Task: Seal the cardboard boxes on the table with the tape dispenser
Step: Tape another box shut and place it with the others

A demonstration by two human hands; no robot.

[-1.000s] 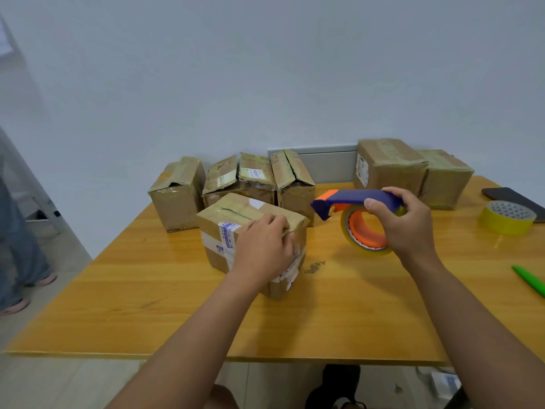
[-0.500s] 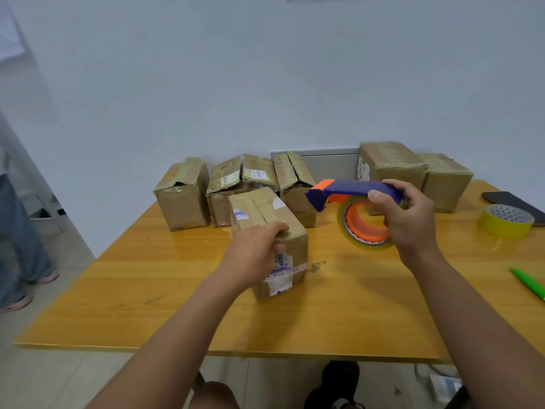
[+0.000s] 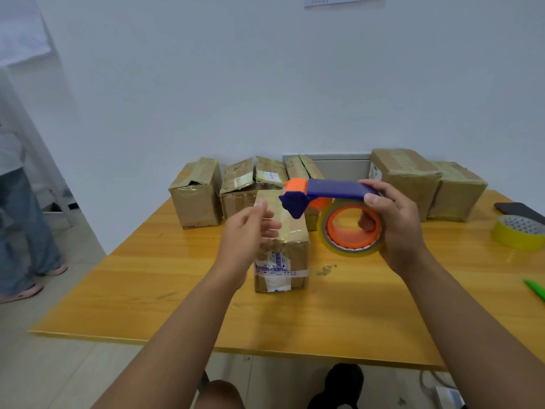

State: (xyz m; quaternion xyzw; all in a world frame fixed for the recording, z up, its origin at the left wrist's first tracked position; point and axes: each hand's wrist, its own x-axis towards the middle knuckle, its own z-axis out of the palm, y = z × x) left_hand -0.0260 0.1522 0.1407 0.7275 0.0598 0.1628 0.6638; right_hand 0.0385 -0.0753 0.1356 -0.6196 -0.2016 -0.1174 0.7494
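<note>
A cardboard box (image 3: pixel 287 255) with a white printed label stands end-on in the middle of the wooden table (image 3: pixel 177 290). My left hand (image 3: pixel 244 240) hovers just left of the box's top with fingers loosely spread, holding nothing. My right hand (image 3: pixel 398 228) grips the blue and orange tape dispenser (image 3: pixel 333 208) with its clear tape roll, held in the air just right of the box, its blue nose pointing left over the box's top.
Three boxes (image 3: pixel 197 193) (image 3: pixel 250 184) (image 3: pixel 303 172) stand in a row at the back, two with raised flaps. Two more boxes (image 3: pixel 404 175) (image 3: pixel 457 190) sit back right. A yellow tape roll (image 3: pixel 519 231), a dark phone (image 3: pixel 516 209) and a green pen (image 3: pixel 535 289) lie at the right. A person (image 3: pixel 20 202) stands at left.
My left hand turned the box end-on toward me, then let go and lifted off it. The dispenser moved slightly left and up toward the box.
</note>
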